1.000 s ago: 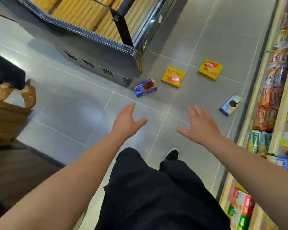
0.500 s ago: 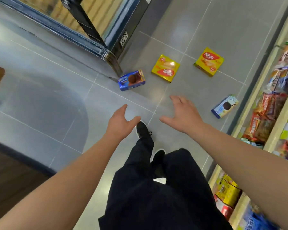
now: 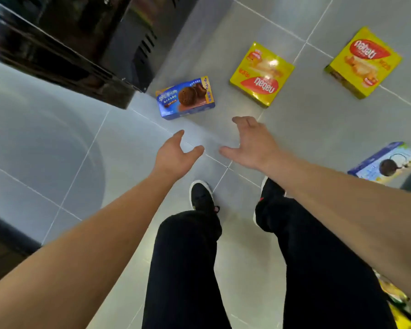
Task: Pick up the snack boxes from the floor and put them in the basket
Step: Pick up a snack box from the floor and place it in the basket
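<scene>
Both hands spread open above the grey tile floor [image 3: 318, 129], holding nothing.

The left hand [image 3: 173, 155] and right hand [image 3: 252, 143] hover mid-frame; the blue cookie box [image 3: 185, 98] lies just above them, two yellow wafer boxes [image 3: 261, 74] [image 3: 363, 61] toward the upper right, a pale blue box [image 3: 382, 162] at the right edge.

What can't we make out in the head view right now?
- Basket: not in the head view at all; location unknown.
- Pale blue box: near end cut off by the right forearm.
- Shelf goods, bottom right: mostly hidden behind that forearm, blurred.
- Dark blue box: small print unreadable.
- Left hand, right hand: open, empty.
</scene>
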Demonstrator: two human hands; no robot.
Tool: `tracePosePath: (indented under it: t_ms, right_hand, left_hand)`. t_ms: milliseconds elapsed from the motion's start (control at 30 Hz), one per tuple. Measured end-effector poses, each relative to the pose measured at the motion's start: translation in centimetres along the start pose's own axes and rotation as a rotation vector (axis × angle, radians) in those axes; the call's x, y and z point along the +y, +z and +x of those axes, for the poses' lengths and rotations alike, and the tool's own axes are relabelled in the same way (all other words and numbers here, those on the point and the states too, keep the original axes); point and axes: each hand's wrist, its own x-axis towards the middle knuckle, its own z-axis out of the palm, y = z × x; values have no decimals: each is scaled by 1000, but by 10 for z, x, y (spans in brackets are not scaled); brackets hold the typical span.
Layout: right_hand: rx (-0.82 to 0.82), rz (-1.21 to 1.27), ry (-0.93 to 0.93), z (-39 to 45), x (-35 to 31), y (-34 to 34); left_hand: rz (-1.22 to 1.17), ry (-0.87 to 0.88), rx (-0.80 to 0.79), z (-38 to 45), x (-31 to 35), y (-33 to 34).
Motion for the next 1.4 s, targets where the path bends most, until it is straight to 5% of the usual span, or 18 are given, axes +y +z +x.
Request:
tracePosePath:
  t_ms: [167, 433, 600, 700, 833, 1033, 1233, 1400]
  right_hand:
    - [6, -73, -114, 132, 40, 61]
    - [115, 48, -163, 301, 58, 119]
    - [103, 311, -4, 352, 49, 138]
    - [90, 259, -12, 356, 54, 150]
    - [48, 313, 4, 351, 68, 154]
    - [-20, 530, 20, 356, 96, 143]
    - [-95, 804, -107, 356, 94, 149]
    - [45, 1055, 125, 339, 82, 142]
  left_hand:
    - [141, 121, 57, 126, -33, 53]
    - [198, 304, 420, 294, -74, 77]
    - [376, 253, 508, 336, -92, 83]
    - [324, 104, 481, 340, -100, 89]
    - [324, 119, 534, 332, -109, 104]
    - [-387, 77, 514, 338, -117, 111]
    - [-628, 56, 355, 347, -121, 114]
    - [-765, 75, 452, 320, -105, 104]
